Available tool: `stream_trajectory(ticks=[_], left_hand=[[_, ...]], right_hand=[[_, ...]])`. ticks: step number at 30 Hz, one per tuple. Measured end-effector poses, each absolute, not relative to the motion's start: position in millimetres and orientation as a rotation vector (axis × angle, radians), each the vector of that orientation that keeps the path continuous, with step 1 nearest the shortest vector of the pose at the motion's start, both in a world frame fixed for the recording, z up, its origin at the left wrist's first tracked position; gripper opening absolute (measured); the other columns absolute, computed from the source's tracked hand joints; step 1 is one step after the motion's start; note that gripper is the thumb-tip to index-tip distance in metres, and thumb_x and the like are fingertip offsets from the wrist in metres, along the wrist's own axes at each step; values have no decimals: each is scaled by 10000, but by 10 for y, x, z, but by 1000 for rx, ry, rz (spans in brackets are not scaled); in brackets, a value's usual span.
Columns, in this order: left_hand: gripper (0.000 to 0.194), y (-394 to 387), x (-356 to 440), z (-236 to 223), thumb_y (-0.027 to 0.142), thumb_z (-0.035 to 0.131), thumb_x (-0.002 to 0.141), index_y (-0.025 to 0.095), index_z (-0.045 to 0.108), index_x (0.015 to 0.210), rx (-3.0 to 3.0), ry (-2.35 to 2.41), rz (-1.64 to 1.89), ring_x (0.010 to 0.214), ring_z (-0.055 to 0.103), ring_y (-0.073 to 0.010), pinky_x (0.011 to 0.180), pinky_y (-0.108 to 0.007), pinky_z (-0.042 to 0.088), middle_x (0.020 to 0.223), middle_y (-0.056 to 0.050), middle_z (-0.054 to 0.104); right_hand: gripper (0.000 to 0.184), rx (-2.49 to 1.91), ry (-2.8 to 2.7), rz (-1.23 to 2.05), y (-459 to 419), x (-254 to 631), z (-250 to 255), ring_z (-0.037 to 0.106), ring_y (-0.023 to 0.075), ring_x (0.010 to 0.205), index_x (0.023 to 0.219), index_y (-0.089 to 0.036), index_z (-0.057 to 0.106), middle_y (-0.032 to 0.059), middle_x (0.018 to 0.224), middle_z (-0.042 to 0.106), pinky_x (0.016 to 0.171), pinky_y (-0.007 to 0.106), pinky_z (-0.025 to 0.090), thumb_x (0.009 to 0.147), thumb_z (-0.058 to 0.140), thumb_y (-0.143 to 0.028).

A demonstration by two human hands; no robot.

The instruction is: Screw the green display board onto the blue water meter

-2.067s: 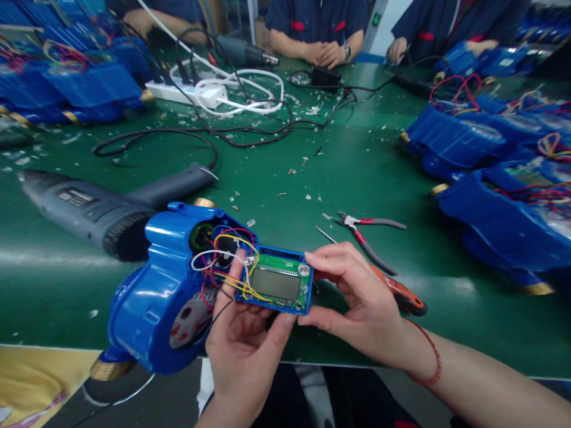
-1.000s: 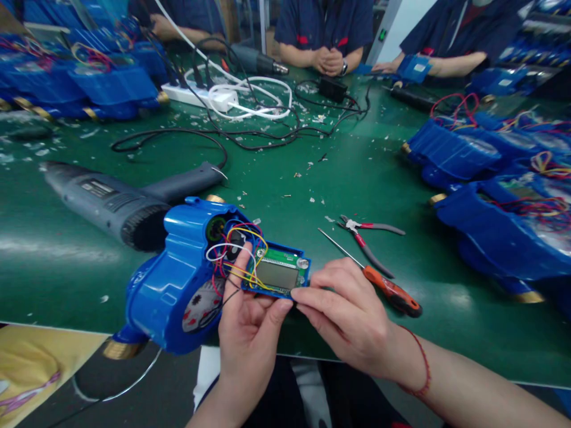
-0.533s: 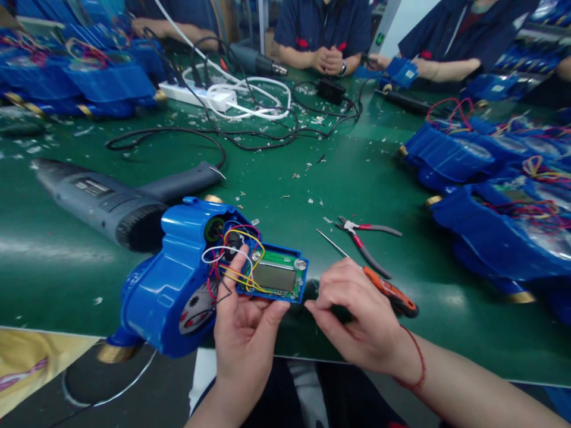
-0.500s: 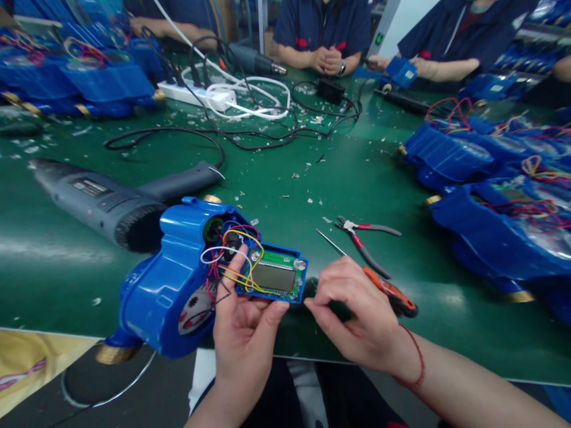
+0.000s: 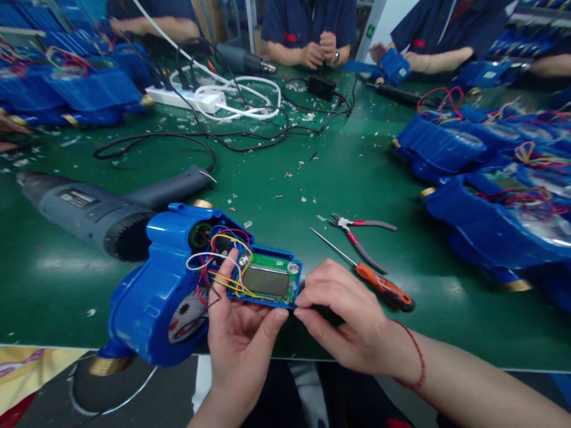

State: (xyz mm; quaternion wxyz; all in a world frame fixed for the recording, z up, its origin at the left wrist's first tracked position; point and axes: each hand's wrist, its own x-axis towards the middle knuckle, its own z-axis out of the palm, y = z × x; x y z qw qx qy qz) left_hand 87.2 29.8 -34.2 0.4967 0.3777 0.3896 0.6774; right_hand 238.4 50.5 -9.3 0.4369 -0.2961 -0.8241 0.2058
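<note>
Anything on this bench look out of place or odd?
Pale scraps litter the bench, many near the power strip, where a white cord lies in loose loops: untidy. No damage shows on the nearest blue unit.

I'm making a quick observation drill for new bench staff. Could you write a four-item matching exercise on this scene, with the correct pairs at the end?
Things
1. Screwdriver
2. Pliers
3. Power strip
4. Left hand

Place, colour or state
A. White, on the far part of the table
B. Supporting the display unit
C. Orange and black at one end
D. Red and grey, spread open

Right pairs: 1-C, 2-D, 3-A, 4-B
</note>
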Motion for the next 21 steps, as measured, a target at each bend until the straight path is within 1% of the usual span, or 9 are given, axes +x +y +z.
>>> stream_trajectory(ticks=[2,4,7,9,11,13,15,18,21], left_hand=[[811,302,873,-343,44,849,648,367,536,1323,914,911,1627,929,749,-159,803,-180,600,1116,7,741],[893,296,869,-361,41,889,578,376,521,1319,939,933,1606,991,734,-184,833,-198,596,1160,0,718],[948,273,857,-414,25,906,532,400,488,1296,988,1059,1595,1028,721,-183,818,-182,594,1224,5,662],[933,259,858,-439,18,902,530,397,468,1264,1012,1139,1595,1007,726,-170,788,-172,599,1233,12,633],[893,250,870,-440,30,895,547,372,445,1239,1013,1180,1586,931,744,-164,751,-191,614,1201,7,625],[864,246,886,-421,50,887,563,340,427,1234,979,1190,1583,840,756,-163,717,-221,629,1148,-3,629],[843,242,894,-399,71,881,574,311,426,1242,943,1193,1583,790,756,-166,707,-249,637,1115,-15,634],[837,230,886,-386,85,868,601,305,430,1280,960,1203,1565,826,757,-185,740,-276,640,1142,-34,633],[845,224,877,-381,74,851,629,331,428,1315,991,1203,1552,869,758,-204,747,-281,641,1175,-36,633]], right_hand=[[127,-794,-2005,495,503,2443,-60,566,156,845,1010,-153,545,51,874,611,735,292,496,896,573,-102],[149,-927,-2020,406,499,2559,-40,563,163,903,1026,-154,539,56,924,603,796,303,484,890,586,-112],[118,-1186,-2080,271,491,2816,-58,559,190,959,1019,-161,542,67,962,604,838,335,465,908,581,-156],[125,-1329,-2124,212,490,2993,-97,558,219,976,1038,-162,550,86,994,607,825,362,470,931,567,-225],[194,-1437,-2181,174,501,3134,-140,558,250,995,1078,-162,562,109,1054,604,822,400,482,951,546,-307],[245,-1503,-2259,197,525,3222,-173,570,265,1003,1112,-167,573,121,1101,600,824,430,498,967,510,-354],[250,-1532,-2334,252,555,3263,-191,585,263,1000,1122,-172,583,122,1125,593,831,437,513,975,489,-352],[243,-1562,-2381,265,574,3283,-199,587,257,987,1137,-167,576,127,1143,566,840,431,522,953,517,-314],[185,-1571,-2420,200,542,3299,-213,570,252,905,1055,-159,581,119,1054,560,765,417,523,919,556,-282]])
